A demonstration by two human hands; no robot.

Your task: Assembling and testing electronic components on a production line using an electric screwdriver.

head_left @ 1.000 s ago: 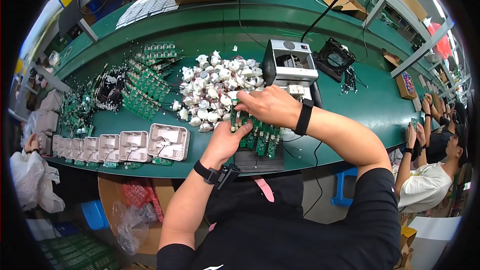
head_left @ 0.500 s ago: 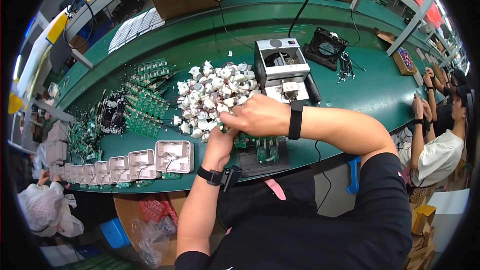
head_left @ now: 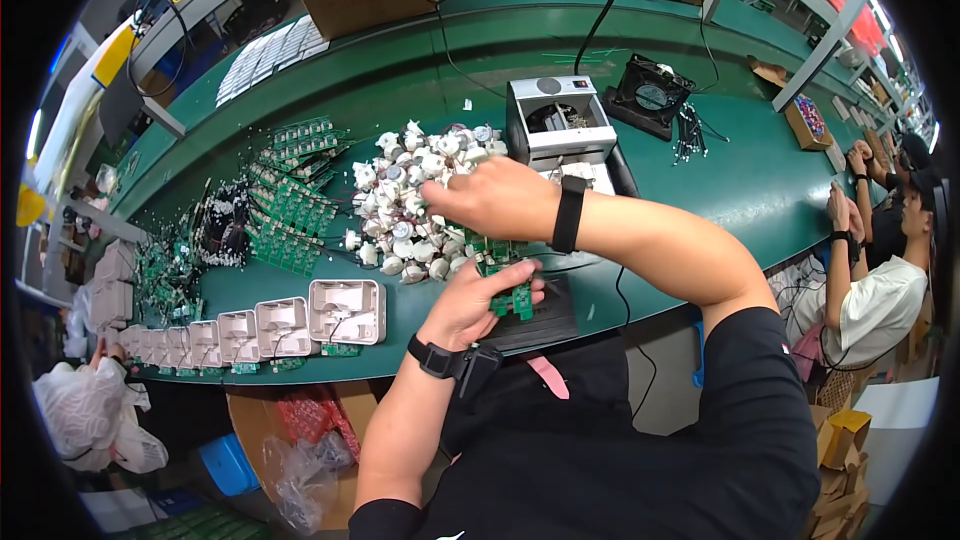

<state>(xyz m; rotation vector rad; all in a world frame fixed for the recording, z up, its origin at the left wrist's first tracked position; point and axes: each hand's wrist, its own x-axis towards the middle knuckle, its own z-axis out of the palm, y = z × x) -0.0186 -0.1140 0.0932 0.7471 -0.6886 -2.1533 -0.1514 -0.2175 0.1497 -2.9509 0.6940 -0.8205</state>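
Reaching farther left over the pile than half a second ago, right hand (head_left: pixel 492 198) now, wrist and black band crossing above the left forearm. Fingers curled down into the heap of small white parts (head_left: pixel 415 205), apparently closing on one of them, though whether anything is pinched: cannot tell, fingertips hidden behind the knuckles. Left hand (head_left: pixel 478 298) lower and nearer, just at the table's near edge, gripping a small green circuit board (head_left: pixel 508 292) between thumb and fingers, board tilted up toward the pile, probably so that a part can be brought straight onto it. Board itself: green, a few dark components and a pale patch, partly covered by the fingers (details too small to make out). Beneath it a dark mat (head_left: pixel 545 315) on the green table (head_left: pixel 700 190), likely a work pad. To the left of the pile, rows of more green boards (head_left: pixel 290 205) laid out within easy reach; nearer still, a line of white moulded housings (head_left: pixel 300 318) along the near edge. Just right of the pile and behind the right wrist, a grey box-shaped machine (head_left: pixel 560 120), and farther right a black fan (head_left: pixel 652 95). At the far right, another person (head_left: pixel 880 280) seated at the same table.
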